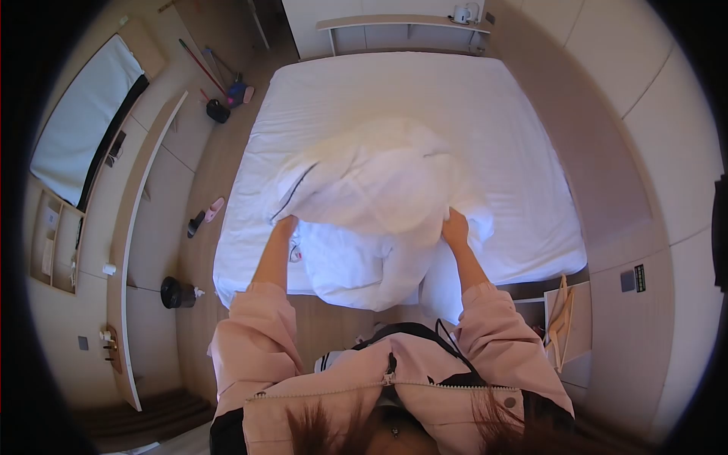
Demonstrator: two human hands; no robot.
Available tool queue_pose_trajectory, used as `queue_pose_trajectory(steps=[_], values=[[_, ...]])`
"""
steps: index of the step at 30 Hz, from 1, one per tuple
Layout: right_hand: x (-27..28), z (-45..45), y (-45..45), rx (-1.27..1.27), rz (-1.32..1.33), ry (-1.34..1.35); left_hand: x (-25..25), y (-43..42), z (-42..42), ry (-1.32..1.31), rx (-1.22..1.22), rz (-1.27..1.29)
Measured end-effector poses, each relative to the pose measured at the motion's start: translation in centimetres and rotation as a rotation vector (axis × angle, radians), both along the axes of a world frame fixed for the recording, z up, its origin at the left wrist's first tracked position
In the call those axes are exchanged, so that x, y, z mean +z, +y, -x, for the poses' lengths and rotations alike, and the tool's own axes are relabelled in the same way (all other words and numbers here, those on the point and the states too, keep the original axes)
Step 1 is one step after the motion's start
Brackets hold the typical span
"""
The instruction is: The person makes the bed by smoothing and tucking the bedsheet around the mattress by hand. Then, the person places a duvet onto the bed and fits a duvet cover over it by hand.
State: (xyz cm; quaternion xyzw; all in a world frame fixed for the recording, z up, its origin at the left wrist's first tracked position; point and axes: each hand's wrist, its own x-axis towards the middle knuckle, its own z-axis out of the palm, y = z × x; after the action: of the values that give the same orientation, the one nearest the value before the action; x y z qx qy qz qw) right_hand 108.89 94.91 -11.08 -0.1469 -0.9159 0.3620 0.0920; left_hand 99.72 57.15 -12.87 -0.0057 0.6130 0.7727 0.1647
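A bunched white duvet [371, 182] with a dark zipper-like line near its left edge is lifted in front of me. My left hand [285, 227] is closed on its left edge, close to that dark line. On the other side my right hand [456, 228] grips the right edge, its fingers partly hidden by the cloth. Between my arms the lower folds hang over the near edge of the bed [516, 129], which has a white sheet. A small reddish mark shows beside my left wrist.
Left of the bed are slippers [215, 208], a black bin [176, 292], cleaning tools [236, 91] and a long wall shelf [152, 152]. A kettle [461, 14] stands on the headboard shelf. Wooden hangers [560, 322] rest at an open cabinet on the right.
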Motion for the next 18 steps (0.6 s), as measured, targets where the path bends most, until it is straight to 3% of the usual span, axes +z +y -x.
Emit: queue_pose_trajectory(steps=[1, 3, 4, 7, 11, 15, 18], values=[[-1.4, -0.1, 0.0, 0.005, 0.001, -0.003, -3.1, -0.8, 2.1, -0.004, -0.003, -0.004], [-5.9, 0.0, 0.1, 0.014, -0.152, 0.023, -1.9, 0.4, -0.2, -0.164, 0.099, -0.062], [-5.8, 0.2, -0.4, 0.026, -0.152, 0.020, -1.4, 1.0, -1.5, -0.320, 0.196, -0.123], [-6.4, 0.4, -2.2, -0.003, -0.115, -0.201, -2.3, 0.4, -4.0, -0.400, 0.238, -0.103], [-7.3, 1.3, -3.6, -0.069, -0.116, -0.191, -4.2, -0.2, -5.5, -0.401, 0.113, 0.114], [-6.8, 0.9, -4.7, -0.085, -0.042, -0.300, -6.4, 0.0, -5.3, -0.462, 0.088, 0.050], [-7.1, 0.3, -5.4, -0.094, -0.032, -0.239, -6.5, 1.4, -4.6, -0.514, 0.087, -0.075]])
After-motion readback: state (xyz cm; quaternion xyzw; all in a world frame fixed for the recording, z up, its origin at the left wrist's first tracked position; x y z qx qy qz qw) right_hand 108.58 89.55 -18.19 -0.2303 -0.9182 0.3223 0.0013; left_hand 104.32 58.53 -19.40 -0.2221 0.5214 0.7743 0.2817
